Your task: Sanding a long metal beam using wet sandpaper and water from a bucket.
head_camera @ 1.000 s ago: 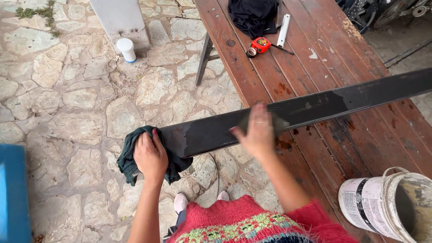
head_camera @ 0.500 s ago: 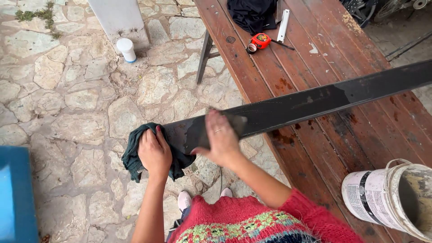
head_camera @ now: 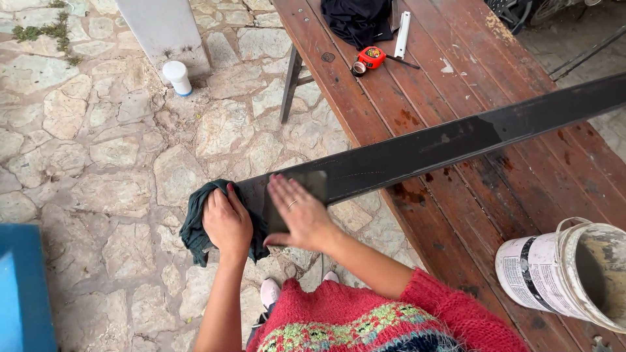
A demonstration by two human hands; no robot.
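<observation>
A long black plank [head_camera: 456, 140] lies slantwise across a red-brown wooden table [head_camera: 469, 221], its left end sticking out over the stone floor. My left hand [head_camera: 226, 221] grips that end through a dark green cloth [head_camera: 192, 228]. My right hand [head_camera: 300, 215] lies flat on the plank just right of the left hand, fingers spread, pressing a dark rectangular sheet [head_camera: 314, 182] against the plank's surface.
A paint-stained white bucket [head_camera: 554, 270] stands on the table's near right corner. A red tape measure [head_camera: 370, 57], a white bar [head_camera: 402, 32] and a black garment [head_camera: 355, 19] lie at the far end. A small white container [head_camera: 177, 77] stands on the floor; a blue object [head_camera: 23, 287] is at left.
My right hand has slid left along the plank with the dark sheet, from near the table edge to beside my left hand. The left hand has kept its grip.
</observation>
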